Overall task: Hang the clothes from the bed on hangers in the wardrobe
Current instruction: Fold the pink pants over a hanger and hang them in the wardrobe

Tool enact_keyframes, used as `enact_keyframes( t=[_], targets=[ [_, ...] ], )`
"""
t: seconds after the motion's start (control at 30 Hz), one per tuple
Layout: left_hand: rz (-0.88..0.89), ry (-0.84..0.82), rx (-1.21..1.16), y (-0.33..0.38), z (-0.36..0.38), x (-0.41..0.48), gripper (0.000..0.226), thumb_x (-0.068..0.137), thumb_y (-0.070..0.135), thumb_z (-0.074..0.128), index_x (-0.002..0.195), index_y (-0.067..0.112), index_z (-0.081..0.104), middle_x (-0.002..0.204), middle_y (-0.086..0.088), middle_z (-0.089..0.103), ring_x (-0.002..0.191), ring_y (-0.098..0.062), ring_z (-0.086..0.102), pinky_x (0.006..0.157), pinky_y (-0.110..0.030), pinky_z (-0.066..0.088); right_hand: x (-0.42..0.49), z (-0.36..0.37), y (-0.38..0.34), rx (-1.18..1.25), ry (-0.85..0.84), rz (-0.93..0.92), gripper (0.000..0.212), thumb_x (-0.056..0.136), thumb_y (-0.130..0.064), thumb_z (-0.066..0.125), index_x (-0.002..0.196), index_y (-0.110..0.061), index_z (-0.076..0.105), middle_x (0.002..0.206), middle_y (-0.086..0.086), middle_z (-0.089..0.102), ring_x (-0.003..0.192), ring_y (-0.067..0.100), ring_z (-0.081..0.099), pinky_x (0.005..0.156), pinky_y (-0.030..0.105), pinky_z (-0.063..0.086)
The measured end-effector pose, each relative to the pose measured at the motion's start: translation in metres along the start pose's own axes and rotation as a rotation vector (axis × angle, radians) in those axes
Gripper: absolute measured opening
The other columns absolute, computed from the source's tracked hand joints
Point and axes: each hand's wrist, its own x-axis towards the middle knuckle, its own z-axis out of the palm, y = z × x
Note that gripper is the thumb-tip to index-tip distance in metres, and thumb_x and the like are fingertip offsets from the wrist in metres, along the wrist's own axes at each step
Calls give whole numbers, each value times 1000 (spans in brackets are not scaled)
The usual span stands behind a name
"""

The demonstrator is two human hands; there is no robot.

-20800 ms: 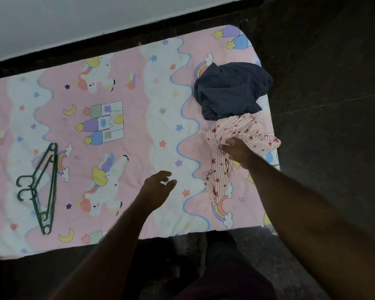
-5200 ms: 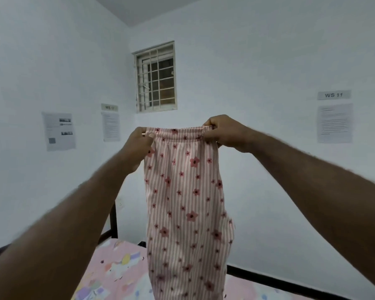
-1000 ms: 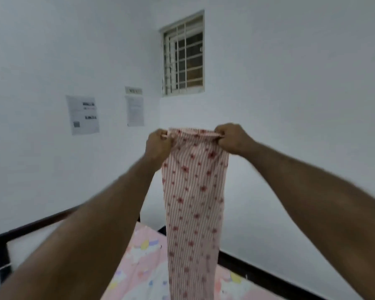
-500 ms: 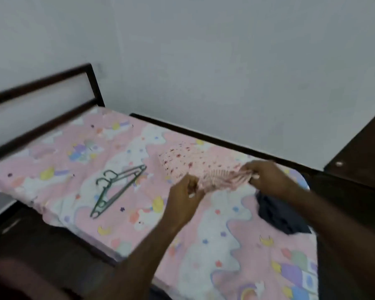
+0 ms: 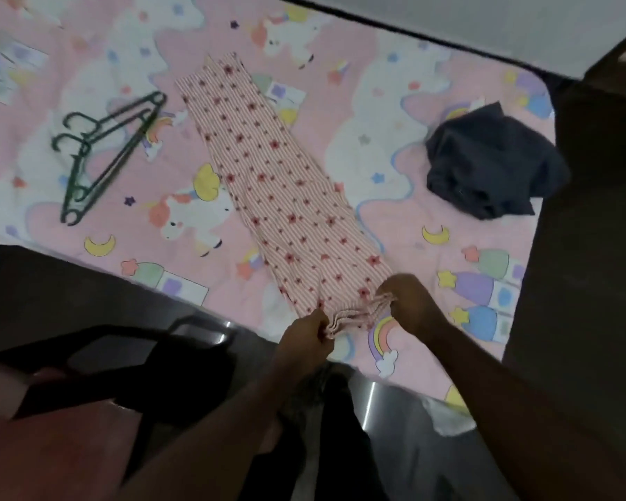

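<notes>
Pink striped trousers point(image 5: 279, 189) with red flowers lie stretched out flat and folded lengthwise across the bed point(image 5: 412, 139), legs pointing away from me. My left hand point(image 5: 306, 339) pinches the left end of the bunched waistband at the bed's near edge. My right hand point(image 5: 411, 305) grips the right end of the same waistband. Two green hangers point(image 5: 102, 150) lie stacked on the sheet to the left of the trousers. A crumpled dark blue garment point(image 5: 492, 164) sits at the right end of the bed.
The bed wears a pink sheet with unicorns, castles and rainbows. A white wall runs along its far side. A dark wooden surface point(image 5: 611, 48) stands at the upper right. Dark floor lies near my legs, with a shiny metal bed frame point(image 5: 376, 399) below.
I have lowered the trousers from the air onto the bed, where they now lie spread out flat. My view has dropped from the walls to the mattress. Both hands keep hold of the waistband.
</notes>
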Motion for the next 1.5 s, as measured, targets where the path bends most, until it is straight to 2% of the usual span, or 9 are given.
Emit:
enact_keyframes(
  t=[0.2,0.37,0.57,0.77,0.97,1.17,1.33,1.4,1.5],
  targets=[
    [305,293,-4,67,-25,-7,21,74,23,62,93,19,56,85,7,53,79,-10,48,73,-17,36,11,-97,-44,201,352,104,41,80,17,53,101,-10,76,138,11,54,114,10,55,98,14,39],
    [184,-45,158,45,12,23,28,75,27,58,100,16,60,92,2,59,88,-17,53,74,-31,41,-10,-40,7,437,294,520,44,77,19,48,95,-8,77,111,-4,64,107,18,64,88,3,40],
    [89,-300,350,19,82,61,35,80,13,57,115,8,58,112,-13,61,109,-33,52,81,-39,46,-32,33,57,882,180,1065,12,78,-12,65,87,-21,68,91,5,70,87,27,66,88,57,54],
    [177,-366,300,-7,91,62,32,77,13,57,108,9,58,106,-11,61,104,-32,54,75,-40,50,-11,39,60,984,165,1085,20,82,-3,74,96,-11,61,90,7,66,86,27,63,76,46,55],
    [509,-34,213,28,83,62,27,69,29,48,94,19,52,90,-2,63,86,-15,48,53,-21,41,-16,-19,59,926,437,898,22,83,3,70,89,-17,62,88,6,69,81,22,65,71,36,56],
    [477,-285,303,10,112,81,31,77,28,50,94,7,64,89,-11,63,85,-31,60,55,-36,54,-37,12,92,998,480,1220,21,84,6,66,88,-14,63,86,6,67,83,27,63,69,40,59],
    [54,-235,63,-22,82,86,25,87,33,55,91,10,64,91,-10,67,88,-27,62,72,-34,48,-44,24,96,528,510,1309,38,78,-11,75,113,-11,60,110,8,64,101,27,64,90,40,54],
    [-265,-99,10,-34,64,104,21,90,29,58,78,12,58,78,-7,67,78,-25,62,67,-35,47,-37,29,80,158,563,1126,40,80,-13,68,118,-9,57,117,12,57,101,21,58,85,27,48],
    [-558,-3,-319,-34,45,127,27,89,34,65,73,12,61,69,-5,68,64,-22,66,63,-37,58,-6,49,45,193,528,746,22,83,-10,65,104,-7,62,103,12,60,83,16,54,75,25,44]
  ],
)
